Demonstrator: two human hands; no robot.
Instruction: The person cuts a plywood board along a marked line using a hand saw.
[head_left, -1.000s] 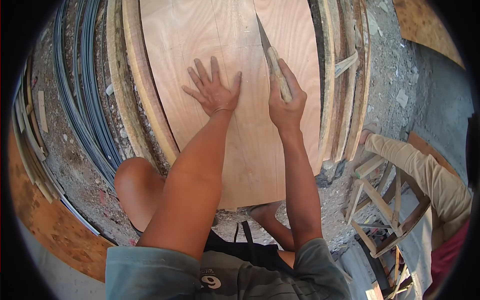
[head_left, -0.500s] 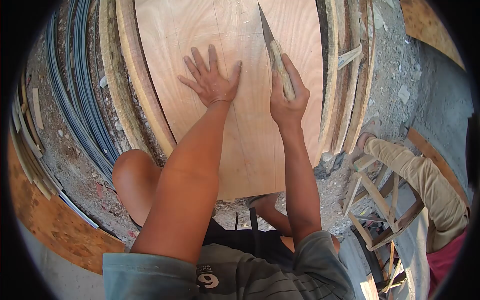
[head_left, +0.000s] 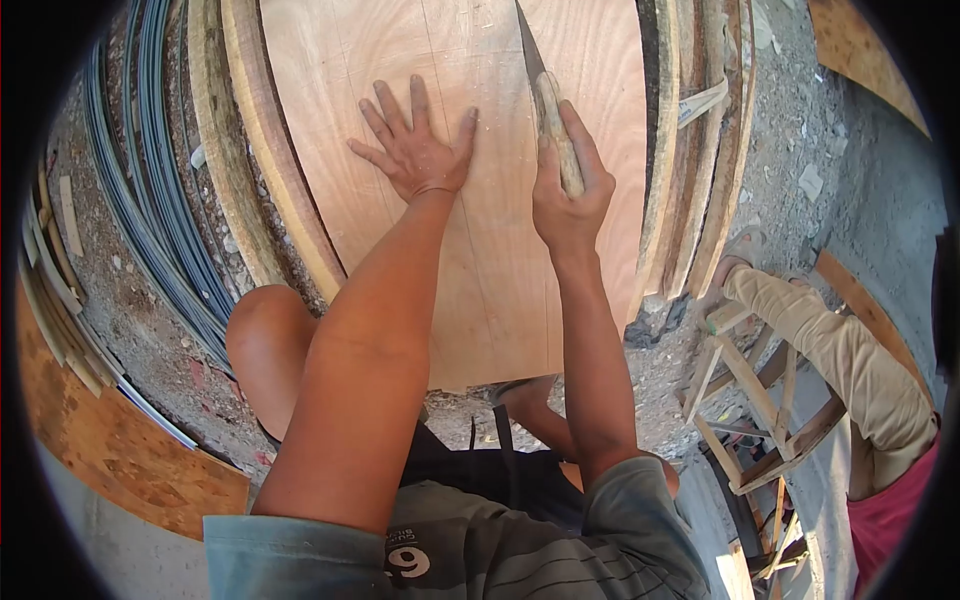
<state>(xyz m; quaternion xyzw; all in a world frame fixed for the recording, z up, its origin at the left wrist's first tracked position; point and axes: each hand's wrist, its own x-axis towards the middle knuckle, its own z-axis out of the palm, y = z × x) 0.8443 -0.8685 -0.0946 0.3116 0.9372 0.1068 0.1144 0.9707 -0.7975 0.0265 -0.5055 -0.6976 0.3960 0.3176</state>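
A pale plywood sheet (head_left: 500, 300) with faint lines along its grain lies in front of me. My left hand (head_left: 425, 155) rests flat on it, fingers spread and holding nothing. To its right, my right hand (head_left: 575, 205) is wrapped round the worn wooden handle of a handsaw (head_left: 533, 50). The saw's narrow dark blade points away from me over the sheet, and its far end runs to the top edge of the view. Whether the teeth are sunk into the wood I cannot tell.
Long timber boards (head_left: 240, 130) flank the sheet on the left, with more boards (head_left: 700, 190) on the right. Bundled steel rods (head_left: 150, 180) lie further left. At the lower right are a wooden frame (head_left: 750, 390) and another person's trousered leg (head_left: 840, 340).
My right hand and the saw have shifted slightly towards the left and upward in view. The whole scene has shifted a little as well. My left hand stays flat on the sheet.
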